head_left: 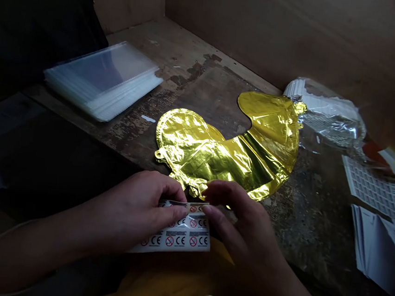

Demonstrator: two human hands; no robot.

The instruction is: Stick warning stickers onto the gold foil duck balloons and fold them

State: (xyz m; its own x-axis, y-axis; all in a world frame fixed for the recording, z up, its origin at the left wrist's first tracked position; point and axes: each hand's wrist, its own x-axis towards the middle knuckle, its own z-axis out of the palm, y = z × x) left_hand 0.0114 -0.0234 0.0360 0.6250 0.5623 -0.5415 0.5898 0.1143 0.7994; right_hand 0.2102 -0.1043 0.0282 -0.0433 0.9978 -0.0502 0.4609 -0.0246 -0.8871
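Note:
A flat gold foil balloon (232, 146) lies on the worn wooden table (197, 78), curved like a horseshoe. Just in front of it my left hand (135, 212) grips a white sheet of warning stickers (182, 237) printed with CE marks and red no-symbols. My right hand (236, 217) pinches at the top edge of that sheet, thumb and forefinger together near a sticker. Both hands sit close to the balloon's near rim. A thin bangle circles my left wrist.
A stack of clear plastic sleeves (102, 80) lies at the left rear. A crumpled clear bag with white contents (329, 114) sits at the right rear. More sticker sheets (378, 188) and white papers (380, 244) lie at the right. Wooden walls close the back.

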